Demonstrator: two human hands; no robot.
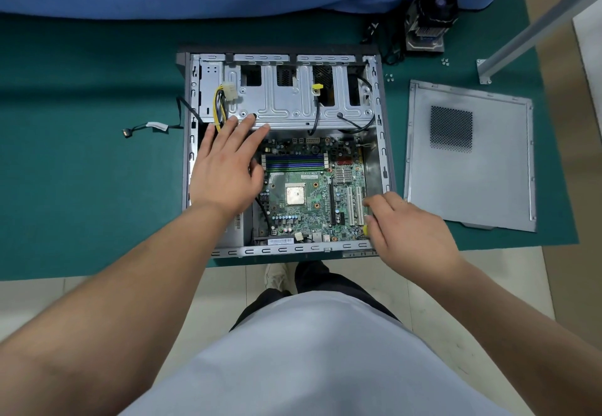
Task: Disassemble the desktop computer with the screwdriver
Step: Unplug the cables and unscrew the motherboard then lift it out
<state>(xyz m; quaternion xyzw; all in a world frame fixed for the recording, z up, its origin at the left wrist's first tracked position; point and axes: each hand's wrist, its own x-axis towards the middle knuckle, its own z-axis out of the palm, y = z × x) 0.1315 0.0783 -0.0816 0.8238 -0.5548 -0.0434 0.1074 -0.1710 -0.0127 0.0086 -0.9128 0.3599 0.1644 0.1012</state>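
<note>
Desktop computer case lies open on its side on the green mat, motherboard exposed. Left hand reaches over the case with fingers straight and spread, fingertips touching the metal drive cage. Right hand curls around the screwdriver at the motherboard's right edge; only a yellow portion shows. Removed side panel lies right of the case.

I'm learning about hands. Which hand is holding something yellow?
The right hand, low at the computer case's right corner. Its fingers curl round a yellow-handled tool. The left hand lies flat with straight fingers, holding nothing.
</note>
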